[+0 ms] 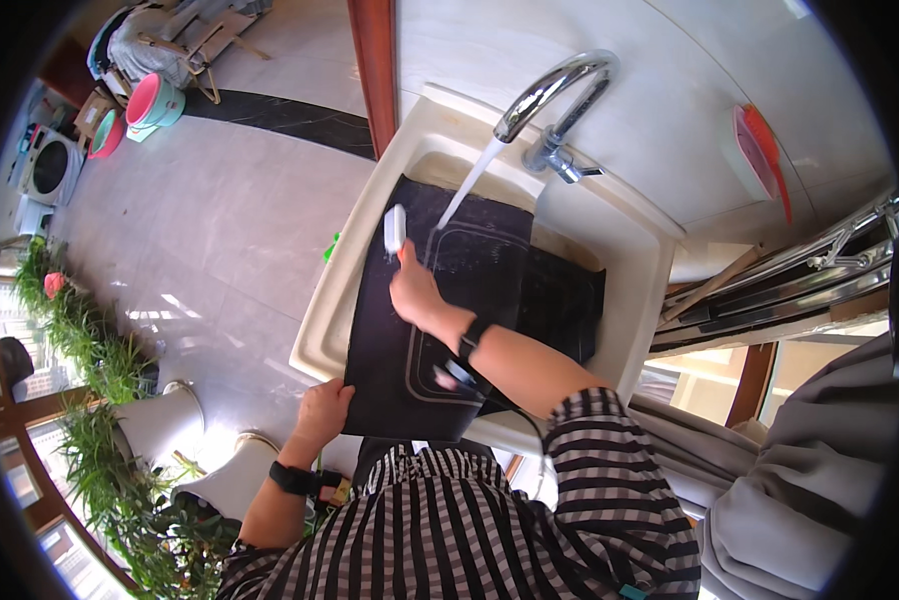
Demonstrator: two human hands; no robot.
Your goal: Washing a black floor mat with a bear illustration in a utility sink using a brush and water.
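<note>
A dark mat (pixel 464 300) lies draped over the sink (pixel 322 315), its near end hanging past the front rim. My left hand (pixel 328 409) pinches the mat's near left edge. In my right hand (pixel 417 289) is a scrub brush (pixel 395 229) with a white head, held by its orange handle against the mat's upper left part. Water runs from the chrome faucet (pixel 558 97) onto the mat just right of the brush. A pale rectangular outline marks the mat's surface, which looks wet near the stream. The mat's right part sinks into the basin in shadow.
A red brush (pixel 768 161) rests in a pink wall holder at the right. Grey curtains (pixel 802 450) and a window frame stand at lower right. Potted plants (pixel 112 360) line the left. Buckets (pixel 153 101) and a washing machine (pixel 48 169) are farther off.
</note>
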